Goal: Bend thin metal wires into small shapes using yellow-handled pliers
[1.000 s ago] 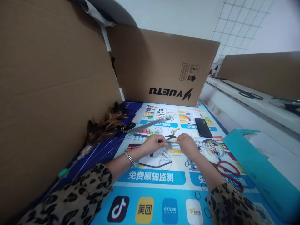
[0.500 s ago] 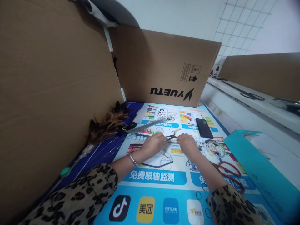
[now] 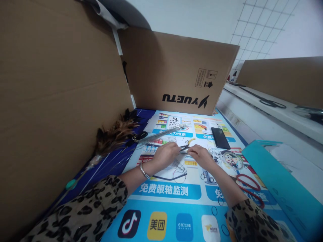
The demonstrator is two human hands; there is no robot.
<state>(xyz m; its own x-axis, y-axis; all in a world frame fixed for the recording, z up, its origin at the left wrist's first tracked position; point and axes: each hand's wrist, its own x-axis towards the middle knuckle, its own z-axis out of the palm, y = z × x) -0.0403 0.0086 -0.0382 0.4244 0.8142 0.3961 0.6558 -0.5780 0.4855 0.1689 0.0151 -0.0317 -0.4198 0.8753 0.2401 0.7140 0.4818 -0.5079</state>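
Note:
My left hand [image 3: 166, 153] is closed in a pinch over the middle of the printed table cover. Close by on its right, my right hand [image 3: 200, 154] is also pinched. A thin strip [image 3: 183, 153] spans the small gap between my fingertips; its ends are hidden in my fingers. Just beyond it lies a small hand tool, pliers-like, with a yellow handle [image 3: 191, 141]. Below my hands are tangled thin wires [image 3: 178, 166] and a dark strip [image 3: 171, 177]. A bundle of silvery thin rods [image 3: 161, 134] lies behind my left hand.
A black phone [image 3: 220, 137] lies behind my right hand. Red-handled scissors [image 3: 248, 181] sit partly behind my right forearm, near a teal box [image 3: 280, 188]. Small dark rings [image 3: 214, 210] are scattered in front. Feathers [image 3: 116, 131] lie left, against cardboard walls [image 3: 176, 67].
My right hand has shifted slightly left and turned, its fingers now pinching nearer my left hand. My left hand has hardly moved.

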